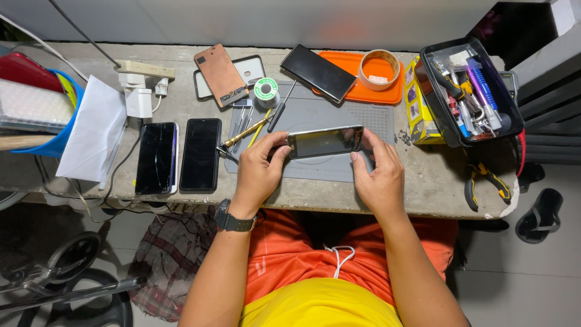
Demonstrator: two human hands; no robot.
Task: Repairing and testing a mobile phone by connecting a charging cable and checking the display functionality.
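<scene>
1. In the head view, our left hand (259, 175) and right hand (378, 175) are each closed on one end of a smartphone (325, 142), which we hold tilted on its long edge over the grey work mat (381, 124).
2. The mat reaches close to the near edge of the concrete bench (436, 181); bare bench lies to the right of our right hand, up to the yellow-handled pliers (484, 181) at the corner.
3. Just left of our left hand, tweezers (242, 118), a brass-coloured tool (248, 132) and a dark screwdriver (277, 115) lie on the mat, crowding that side.
4. Further left, two dark phones (178, 156) lie side by side, well apart from us.
5. Behind the mat we see a solder spool (265, 89), a copper-backed phone (221, 74) and another black phone (318, 72) overlapping an orange tray (363, 94).
6. The tray carries a tape roll (379, 68).
7. A black bin (445, 118) at right is packed with tools; a blue tub (57, 130) stands at far left.
</scene>
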